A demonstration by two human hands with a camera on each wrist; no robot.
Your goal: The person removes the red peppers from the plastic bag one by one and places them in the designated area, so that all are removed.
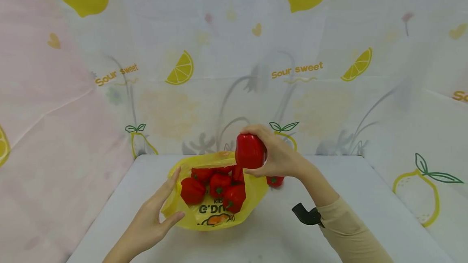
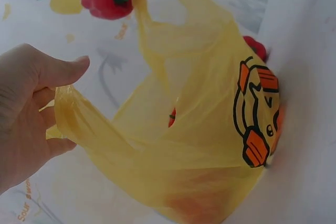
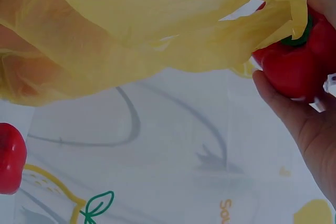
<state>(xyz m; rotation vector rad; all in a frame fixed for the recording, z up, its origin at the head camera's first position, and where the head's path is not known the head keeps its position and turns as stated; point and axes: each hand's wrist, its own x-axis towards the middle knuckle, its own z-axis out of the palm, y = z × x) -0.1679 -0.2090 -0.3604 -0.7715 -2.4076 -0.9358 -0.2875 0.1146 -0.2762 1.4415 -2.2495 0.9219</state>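
A yellow plastic bag [image 1: 256, 194] with printed lettering and a cartoon stands with its mouth facing me, several red bell peppers [image 1: 220, 185] inside. My left hand [image 1: 151, 214] is at the bag's left rim, thumb and fingers spread wide. In the left wrist view, a bag handle [image 2: 89, 114] loops over its fingers. My right hand [image 1: 272, 155] grips another red bell pepper [image 1: 250, 151] above the bag's right rim, thumb below and fingers over the top. The other bag handle [image 3: 283, 14] overlaps this pepper's green stem in the right wrist view.
One more red bell pepper [image 1: 275, 181] lies on the white table [image 1: 314, 246], just right of the bag. A lemon-printed cloth [image 1: 226, 104] hangs behind the table and at its sides. A black curved piece [image 1: 307, 215] sticks out by the right sleeve.
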